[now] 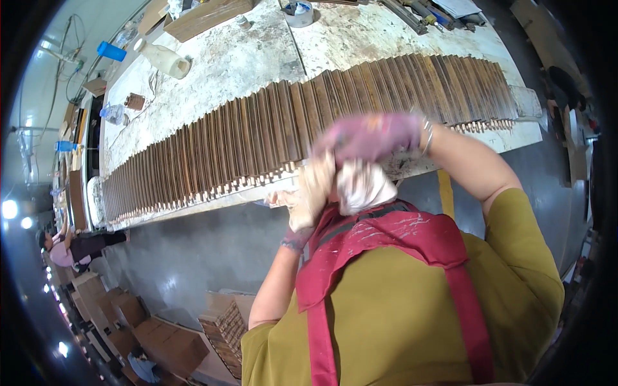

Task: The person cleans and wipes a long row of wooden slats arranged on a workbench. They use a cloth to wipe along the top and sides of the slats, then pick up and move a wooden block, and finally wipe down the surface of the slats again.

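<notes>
My left hand (309, 196) is raised in front of my apron, with a purple glove cuff at its wrist and cream-coloured material over the fingers. Its fingers look closed on a crumpled whitish cloth (364, 186) that bunches beside it. Just above the cloth, my right hand (370, 137) wears a purple glove and is smeared by motion, so its finger positions are unclear. Both hands meet near the table's front edge. Behind them stretches a long row of dark brown wooden slats (257, 135), set side by side with pale pegs at their near ends.
The stained white table (232, 67) carries a cloudy plastic bottle (162, 59), a blue cup (111, 51), a cardboard box (206, 18) and a round tub (298, 13). Tools (428, 16) lie at the far right. Cartons (164, 344) stand on the floor; another person (71, 251) is at left.
</notes>
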{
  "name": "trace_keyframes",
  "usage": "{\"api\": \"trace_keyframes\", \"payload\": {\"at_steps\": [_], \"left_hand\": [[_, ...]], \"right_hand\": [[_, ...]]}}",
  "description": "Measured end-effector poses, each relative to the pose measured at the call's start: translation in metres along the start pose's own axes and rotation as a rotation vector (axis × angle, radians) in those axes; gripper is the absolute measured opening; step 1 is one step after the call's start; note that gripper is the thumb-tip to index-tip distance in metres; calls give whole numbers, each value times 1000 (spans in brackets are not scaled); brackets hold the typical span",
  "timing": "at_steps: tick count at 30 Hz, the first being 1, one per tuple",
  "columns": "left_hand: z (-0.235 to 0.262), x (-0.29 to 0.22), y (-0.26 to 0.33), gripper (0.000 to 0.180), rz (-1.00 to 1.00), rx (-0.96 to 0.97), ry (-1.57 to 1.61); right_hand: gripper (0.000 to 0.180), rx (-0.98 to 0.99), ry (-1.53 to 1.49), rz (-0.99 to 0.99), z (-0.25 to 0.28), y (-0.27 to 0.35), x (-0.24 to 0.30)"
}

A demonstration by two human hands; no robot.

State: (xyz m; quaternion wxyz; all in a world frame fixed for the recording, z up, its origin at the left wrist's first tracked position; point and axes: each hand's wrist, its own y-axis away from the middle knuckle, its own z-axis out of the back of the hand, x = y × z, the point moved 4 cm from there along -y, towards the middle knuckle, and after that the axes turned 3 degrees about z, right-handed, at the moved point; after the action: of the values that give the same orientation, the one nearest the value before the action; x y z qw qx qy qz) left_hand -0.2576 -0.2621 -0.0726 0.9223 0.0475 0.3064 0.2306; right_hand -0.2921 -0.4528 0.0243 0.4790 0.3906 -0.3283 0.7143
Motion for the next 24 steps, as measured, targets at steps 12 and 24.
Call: {"api": "trace_keyframes", "payload": {"at_steps": [12,24], "left_hand": [[-43,-12,-16,26,340,-244,710],[-68,-19,-22,20,323,-219,1136]], "right_hand": [[30,69,177,63,33,43,-38],[24,-967,-550,-6,181,78,-107]]}}
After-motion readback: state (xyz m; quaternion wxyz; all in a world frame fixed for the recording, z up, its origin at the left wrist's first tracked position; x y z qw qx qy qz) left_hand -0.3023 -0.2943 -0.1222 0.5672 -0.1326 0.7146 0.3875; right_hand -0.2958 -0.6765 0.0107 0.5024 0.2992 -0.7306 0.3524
